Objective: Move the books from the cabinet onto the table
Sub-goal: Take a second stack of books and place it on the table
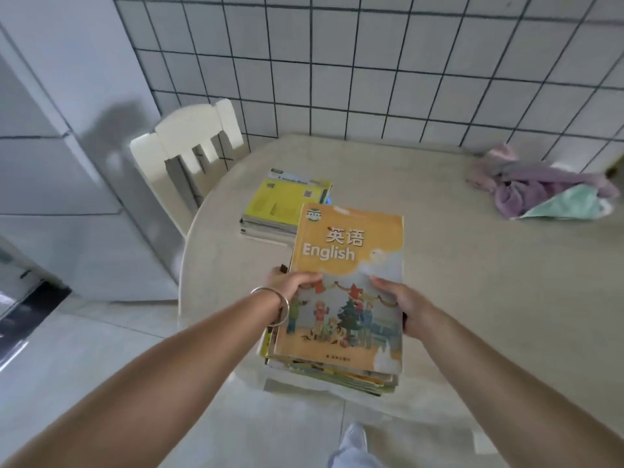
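A thick stack of books (347, 265), topped by an orange "English" textbook, hangs over the near edge of the beige round table (472, 282). My left hand (293, 283), with a silver bangle on the wrist, grips the stack's left side, thumb on the cover. My right hand (403, 304) grips the right side, thumb on top and fingers underneath. Farther back on the table lies a second pile of books (280, 204) with a yellow cover on top. The cabinet is not in view.
A cream chair (189, 146) stands at the table's far left against a tiled wall. Crumpled purple and green cloths (543, 190) lie at the table's far right. A grey appliance front (60, 170) fills the left. The floor is pale tile.
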